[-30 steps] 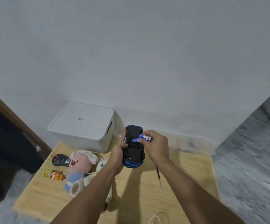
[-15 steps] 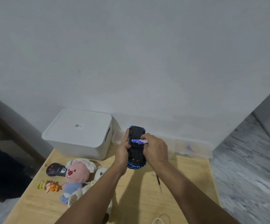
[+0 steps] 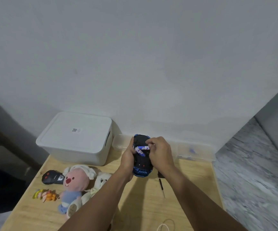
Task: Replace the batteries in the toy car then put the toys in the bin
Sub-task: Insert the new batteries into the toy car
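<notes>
Holding the toy car [image 3: 142,161] upside down above the wooden table [image 3: 176,205], I gripped its left flank with my left hand [image 3: 128,158], thumb up along the side. My right hand [image 3: 160,153] curled over the right flank, fingertips pinching 1 blue-and-white battery [image 3: 143,148] lying crosswise on the black underside. A 2nd battery [image 3: 139,151] sat tilted just beside it, touching the chassis (whether either was seated in the bay, I could not tell). The car's blue bumper pointed toward me.

The white bin [image 3: 76,139], lid on, stood at the table's far left corner against the wall. Nearer me on the left: a black remote [image 3: 52,177], a pink plush [image 3: 74,185], a white plush [image 3: 100,182] partly behind my forearm, and a small yellow-orange figure [image 3: 44,195]. A thin screwdriver [image 3: 162,188] lay on the table right of my arms. A clear plastic box [image 3: 193,152] sat along the wall at right.
</notes>
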`<act>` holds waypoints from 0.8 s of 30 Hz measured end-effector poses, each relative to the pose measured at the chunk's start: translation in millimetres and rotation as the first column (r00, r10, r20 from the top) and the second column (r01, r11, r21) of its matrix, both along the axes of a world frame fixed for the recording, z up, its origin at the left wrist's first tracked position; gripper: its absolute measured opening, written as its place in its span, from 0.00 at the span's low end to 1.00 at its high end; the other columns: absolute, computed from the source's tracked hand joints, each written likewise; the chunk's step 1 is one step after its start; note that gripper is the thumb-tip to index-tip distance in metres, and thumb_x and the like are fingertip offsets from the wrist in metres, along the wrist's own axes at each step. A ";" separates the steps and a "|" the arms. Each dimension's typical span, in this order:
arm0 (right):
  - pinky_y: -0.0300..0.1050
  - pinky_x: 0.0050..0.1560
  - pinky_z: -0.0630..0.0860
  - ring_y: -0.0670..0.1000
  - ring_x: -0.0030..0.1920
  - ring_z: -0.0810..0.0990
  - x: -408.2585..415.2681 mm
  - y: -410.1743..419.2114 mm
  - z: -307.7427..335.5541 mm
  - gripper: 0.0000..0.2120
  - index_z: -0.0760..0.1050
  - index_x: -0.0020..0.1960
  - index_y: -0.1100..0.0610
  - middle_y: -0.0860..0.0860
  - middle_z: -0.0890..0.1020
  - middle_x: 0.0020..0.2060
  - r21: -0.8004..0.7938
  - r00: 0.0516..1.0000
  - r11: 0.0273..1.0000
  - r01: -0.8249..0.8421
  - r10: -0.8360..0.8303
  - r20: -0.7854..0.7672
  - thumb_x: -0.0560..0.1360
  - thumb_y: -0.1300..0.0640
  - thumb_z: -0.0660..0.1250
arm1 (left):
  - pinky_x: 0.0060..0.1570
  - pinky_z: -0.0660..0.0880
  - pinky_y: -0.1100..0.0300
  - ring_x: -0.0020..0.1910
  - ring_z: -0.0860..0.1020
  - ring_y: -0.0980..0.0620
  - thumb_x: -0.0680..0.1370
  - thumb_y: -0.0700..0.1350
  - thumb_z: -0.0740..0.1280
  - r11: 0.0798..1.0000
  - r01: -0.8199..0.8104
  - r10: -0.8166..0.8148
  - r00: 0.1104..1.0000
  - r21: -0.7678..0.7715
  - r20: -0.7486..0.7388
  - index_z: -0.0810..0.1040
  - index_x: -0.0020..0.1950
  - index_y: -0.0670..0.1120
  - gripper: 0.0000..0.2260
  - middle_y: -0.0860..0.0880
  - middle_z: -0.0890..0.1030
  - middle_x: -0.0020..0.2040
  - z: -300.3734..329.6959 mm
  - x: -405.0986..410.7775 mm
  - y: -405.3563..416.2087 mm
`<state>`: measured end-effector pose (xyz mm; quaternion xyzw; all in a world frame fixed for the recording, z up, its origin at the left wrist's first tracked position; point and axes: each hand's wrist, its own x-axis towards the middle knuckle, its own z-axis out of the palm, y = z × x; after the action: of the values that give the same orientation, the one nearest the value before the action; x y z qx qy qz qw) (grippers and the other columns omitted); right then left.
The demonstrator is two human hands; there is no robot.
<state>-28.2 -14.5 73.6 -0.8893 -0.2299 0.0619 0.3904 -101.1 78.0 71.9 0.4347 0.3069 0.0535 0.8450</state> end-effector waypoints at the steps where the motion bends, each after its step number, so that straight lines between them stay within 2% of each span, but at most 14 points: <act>1: 0.42 0.53 0.73 0.50 0.52 0.77 1.7 0.5 2.7 0.10 0.81 0.54 0.51 0.49 0.78 0.51 -0.022 0.997 0.997 -0.071 0.071 -0.001 0.78 0.60 0.64 | 0.46 0.79 0.50 0.43 0.84 0.43 0.82 0.45 0.54 1.000 0.015 -0.015 1.000 -0.001 -0.006 0.86 0.46 0.56 0.20 0.42 0.85 0.48 1.4 1.2 0.8; 4: 0.46 0.58 0.75 0.47 0.55 0.77 6.8 3.0 8.1 0.15 0.80 0.58 0.45 0.45 0.77 0.52 -0.021 0.957 0.961 -0.276 0.273 -0.096 0.75 0.61 0.67 | 0.45 0.78 0.53 0.42 0.84 0.47 0.82 0.45 0.54 0.999 0.040 -0.040 0.999 0.014 -0.008 0.87 0.39 0.57 0.23 0.44 0.86 0.44 3.8 3.9 1.9; 7: 0.49 0.59 0.77 0.48 0.55 0.79 12.0 3.2 9.9 0.14 0.81 0.54 0.45 0.45 0.80 0.52 0.000 0.933 0.944 -0.329 0.326 -0.151 0.74 0.61 0.68 | 0.48 0.79 0.51 0.46 0.84 0.46 0.81 0.42 0.55 0.997 0.040 -0.041 0.999 0.066 0.006 0.85 0.44 0.60 0.22 0.45 0.86 0.47 2.1 4.2 3.5; 11: 0.48 0.54 0.79 0.48 0.48 0.82 13.3 1.8 11.2 0.07 0.80 0.49 0.50 0.49 0.84 0.44 0.060 0.936 0.962 -0.268 0.275 -0.222 0.74 0.60 0.70 | 0.49 0.79 0.49 0.44 0.83 0.46 0.82 0.42 0.54 0.993 0.075 -0.075 0.997 0.095 -0.012 0.84 0.39 0.63 0.25 0.47 0.86 0.43 0.8 2.1 4.6; 14: 0.39 0.42 0.76 0.49 0.44 0.79 15.4 -1.7 13.4 0.06 0.78 0.52 0.52 0.50 0.80 0.45 0.134 0.969 0.985 -0.107 0.134 -0.207 0.78 0.59 0.64 | 0.51 0.77 0.40 0.44 0.81 0.40 0.79 0.38 0.51 0.987 0.060 -0.064 0.998 0.152 0.019 0.81 0.49 0.63 0.24 0.40 0.84 0.48 3.6 -0.9 4.6; 16: 0.39 0.36 0.72 0.48 0.39 0.77 18.7 -6.4 13.6 0.10 0.77 0.52 0.51 0.50 0.79 0.43 0.126 0.973 0.991 -0.047 0.074 -0.217 0.80 0.60 0.57 | 0.48 0.77 0.41 0.44 0.79 0.38 0.78 0.37 0.51 0.983 0.041 -0.050 0.998 0.181 0.044 0.80 0.53 0.63 0.25 0.36 0.82 0.52 3.4 -3.1 6.0; 19: 0.43 0.39 0.72 0.48 0.36 0.76 22.9 -12.7 10.5 0.13 0.78 0.50 0.50 0.50 0.82 0.43 0.013 0.979 0.998 -0.055 0.057 -0.195 0.80 0.59 0.55 | 0.45 0.76 0.45 0.44 0.78 0.38 0.77 0.37 0.50 0.984 0.015 -0.024 0.998 0.179 0.051 0.79 0.57 0.61 0.25 0.35 0.81 0.52 2.0 -2.7 8.1; 22: 0.43 0.50 0.74 0.49 0.48 0.79 25.1 -14.5 7.2 0.10 0.80 0.50 0.49 0.48 0.82 0.48 -0.055 0.978 0.998 -0.042 0.030 -0.205 0.80 0.55 0.60 | 0.47 0.77 0.44 0.45 0.79 0.38 0.77 0.38 0.51 0.982 0.006 -0.016 0.998 0.189 0.054 0.76 0.61 0.59 0.24 0.37 0.81 0.56 2.2 -1.2 8.3; 24: 0.43 0.50 0.74 0.49 0.49 0.78 25.2 -13.8 5.1 0.07 0.81 0.48 0.50 0.48 0.83 0.47 -0.059 0.981 0.998 -0.013 0.002 -0.192 0.78 0.51 0.65 | 0.48 0.78 0.45 0.46 0.80 0.40 0.77 0.38 0.51 0.981 0.008 -0.018 0.999 0.192 0.050 0.75 0.63 0.59 0.23 0.40 0.82 0.56 3.9 -0.3 7.5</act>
<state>-3.0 -28.3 78.6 -0.8895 -0.1926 0.1558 0.3839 -101.4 85.5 75.8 0.5146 0.2758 0.0884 0.8070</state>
